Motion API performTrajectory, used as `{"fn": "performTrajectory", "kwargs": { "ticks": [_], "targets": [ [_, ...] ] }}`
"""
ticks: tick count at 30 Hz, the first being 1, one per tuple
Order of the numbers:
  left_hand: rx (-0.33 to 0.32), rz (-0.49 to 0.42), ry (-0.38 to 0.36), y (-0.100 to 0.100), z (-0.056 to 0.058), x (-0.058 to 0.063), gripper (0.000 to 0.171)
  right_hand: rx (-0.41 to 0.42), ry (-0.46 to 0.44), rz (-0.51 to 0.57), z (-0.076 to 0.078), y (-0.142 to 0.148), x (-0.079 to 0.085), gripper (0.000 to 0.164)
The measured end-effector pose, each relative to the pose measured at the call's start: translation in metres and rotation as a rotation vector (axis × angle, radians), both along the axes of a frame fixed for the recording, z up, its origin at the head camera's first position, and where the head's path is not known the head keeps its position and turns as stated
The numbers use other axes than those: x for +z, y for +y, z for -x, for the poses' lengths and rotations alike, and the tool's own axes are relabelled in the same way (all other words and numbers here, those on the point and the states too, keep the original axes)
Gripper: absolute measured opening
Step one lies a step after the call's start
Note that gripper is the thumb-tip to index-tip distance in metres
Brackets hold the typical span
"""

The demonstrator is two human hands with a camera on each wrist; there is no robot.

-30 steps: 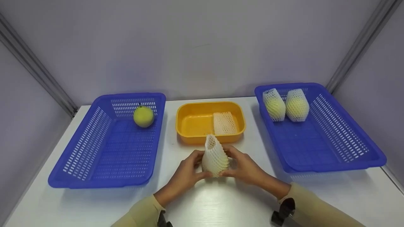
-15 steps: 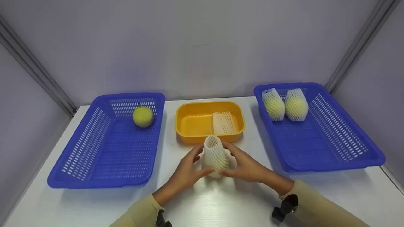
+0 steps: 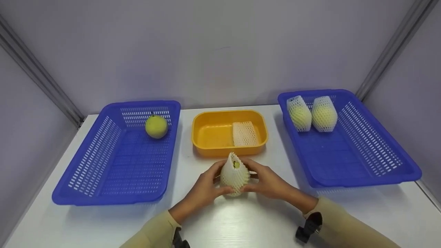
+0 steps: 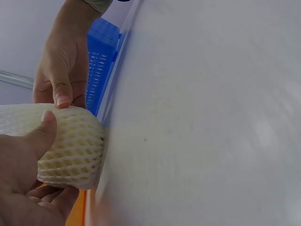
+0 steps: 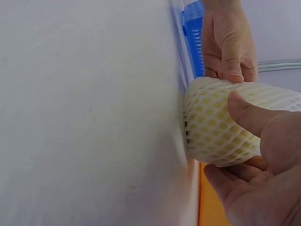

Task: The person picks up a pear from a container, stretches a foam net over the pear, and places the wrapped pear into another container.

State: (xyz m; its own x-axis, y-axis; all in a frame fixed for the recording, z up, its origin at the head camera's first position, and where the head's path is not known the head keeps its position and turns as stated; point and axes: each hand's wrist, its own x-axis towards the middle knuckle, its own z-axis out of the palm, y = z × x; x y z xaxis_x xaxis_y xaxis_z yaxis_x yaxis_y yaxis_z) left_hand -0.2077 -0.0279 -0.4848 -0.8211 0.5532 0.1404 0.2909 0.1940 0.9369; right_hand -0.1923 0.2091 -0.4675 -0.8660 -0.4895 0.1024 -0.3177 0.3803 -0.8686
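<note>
A yellow-green pear in a white foam net sleeve (image 3: 234,179) stands upright on the table before me. Its stem and top show through the sleeve's opening. My left hand (image 3: 203,187) grips it from the left, thumb on the near side and fingers behind. From the right, my right hand (image 3: 270,182) holds it the same way. In the left wrist view, the net (image 4: 75,148) is stretched over the pear, its lower end at the tabletop. The right wrist view shows both thumbs on the sleeve (image 5: 211,122); some fingertips are hidden behind it.
Behind the hands stands an orange tub (image 3: 210,137) with a flat foam net (image 3: 244,134) inside. A blue basket (image 3: 165,182) on the left holds one bare pear (image 3: 156,126). Two netted pears (image 3: 324,114) sit in the right blue basket (image 3: 344,184).
The sleeve's upper end has come down and narrowed, and the pear's top now shows in its opening. Both hands have shifted slightly around the pear. The baskets and tub have not moved.
</note>
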Motion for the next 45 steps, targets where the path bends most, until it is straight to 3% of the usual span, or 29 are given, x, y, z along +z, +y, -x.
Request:
{"fn": "performTrajectory", "kwargs": {
  "ticks": [13,25,30,34,39,45],
  "targets": [
    [0.004,0.007,-0.045,0.003,-0.002,-0.006,0.081,-0.061,-0.024,-0.095,-0.002,-0.005,-0.004,0.083],
    [0.041,0.01,-0.047,-0.001,-0.001,0.003,0.078,-0.097,-0.137,0.016,-0.008,-0.008,0.003,0.079],
    [0.086,-0.138,-0.144,0.001,0.0,0.016,0.073,-0.149,-0.189,0.125,-0.01,-0.01,0.019,0.075],
    [0.109,-0.265,-0.202,0.006,-0.004,0.026,0.078,-0.194,-0.204,0.238,-0.013,-0.013,0.03,0.072],
    [0.144,-0.33,-0.218,0.011,-0.009,0.031,0.083,-0.219,-0.211,0.35,-0.019,-0.018,0.033,0.068],
    [0.133,-0.388,-0.25,0.012,-0.012,0.028,0.081,-0.229,-0.218,0.402,-0.022,-0.023,0.028,0.065]
  ]
}}
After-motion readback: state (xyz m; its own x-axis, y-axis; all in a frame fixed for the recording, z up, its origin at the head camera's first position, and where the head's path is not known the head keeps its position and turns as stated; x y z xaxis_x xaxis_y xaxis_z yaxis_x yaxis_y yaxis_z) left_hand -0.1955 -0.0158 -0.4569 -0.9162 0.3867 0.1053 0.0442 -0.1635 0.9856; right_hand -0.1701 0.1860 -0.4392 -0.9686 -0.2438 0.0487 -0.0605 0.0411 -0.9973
